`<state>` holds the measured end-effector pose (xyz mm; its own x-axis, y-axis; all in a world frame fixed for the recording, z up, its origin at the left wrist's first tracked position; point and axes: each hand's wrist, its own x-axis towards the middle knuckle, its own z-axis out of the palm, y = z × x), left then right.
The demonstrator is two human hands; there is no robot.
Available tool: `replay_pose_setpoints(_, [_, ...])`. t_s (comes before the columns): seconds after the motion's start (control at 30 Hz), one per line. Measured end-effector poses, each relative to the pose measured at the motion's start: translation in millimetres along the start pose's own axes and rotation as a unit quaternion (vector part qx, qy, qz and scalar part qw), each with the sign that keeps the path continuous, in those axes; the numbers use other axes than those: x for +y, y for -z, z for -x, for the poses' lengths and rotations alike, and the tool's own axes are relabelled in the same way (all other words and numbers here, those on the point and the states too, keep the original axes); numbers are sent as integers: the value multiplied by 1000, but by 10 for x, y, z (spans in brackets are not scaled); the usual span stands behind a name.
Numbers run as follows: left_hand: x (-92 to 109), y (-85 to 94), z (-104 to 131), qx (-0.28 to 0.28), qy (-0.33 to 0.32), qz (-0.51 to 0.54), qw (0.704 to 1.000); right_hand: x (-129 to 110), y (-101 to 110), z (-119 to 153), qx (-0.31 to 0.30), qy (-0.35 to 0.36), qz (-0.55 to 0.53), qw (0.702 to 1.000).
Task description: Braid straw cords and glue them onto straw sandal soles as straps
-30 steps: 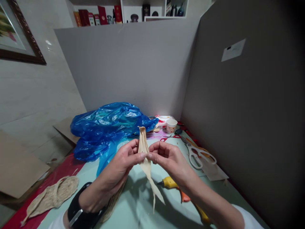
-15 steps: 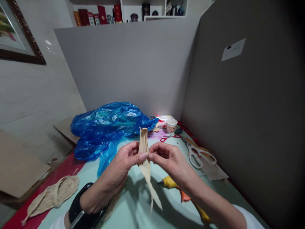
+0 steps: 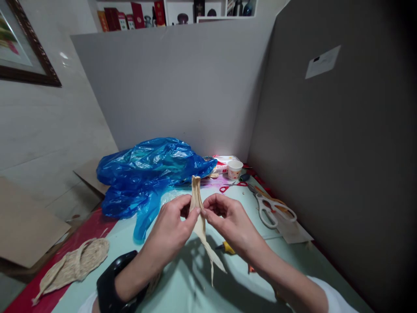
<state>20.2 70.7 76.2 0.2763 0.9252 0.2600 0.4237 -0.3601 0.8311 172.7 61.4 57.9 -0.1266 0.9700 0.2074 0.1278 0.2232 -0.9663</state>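
Between my hands, above the table, a pale corn husk strip (image 3: 196, 195) is held upright, bunched into folds at its top. Its loose lower end tapers and splits into thin tails. My left hand (image 3: 177, 221) pinches it from the left with thumb and fingers. From the right, my right hand (image 3: 224, 213) is closed on the same strip, thumb tip beside the left thumb. Below the right forearm lies a yellow glue gun (image 3: 228, 248), mostly covered by the arm. A woven husk slipper sole with a strap (image 3: 76, 263) rests at the left.
A crumpled blue plastic bag (image 3: 153, 169) fills the back left. White-handled scissors (image 3: 272, 211), red-handled scissors (image 3: 233, 186) and a paper cup (image 3: 234, 169) lie towards the back right. Grey panels (image 3: 176, 87) stand behind and to the right.
The strip's top has been drawn narrower and its lower tails have swung slightly right. My left hand has turned a little, and the right forearm now covers more of the glue gun.
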Motion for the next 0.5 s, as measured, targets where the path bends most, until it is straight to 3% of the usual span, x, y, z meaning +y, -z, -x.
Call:
replay_pose_setpoints(0.2, [8, 35, -14, -30, -2, 23, 999, -16, -26, -23, -14, -34, -74, 997])
replay_pose_setpoints(0.37, [35, 116, -35, -105, 38, 159, 981, -41, 0, 5, -32, -38, -128, 991])
replay_pose_setpoints(0.5, [32, 120, -20, -101, 46, 170, 979, -51, 7, 23, -38, -41, -142, 988])
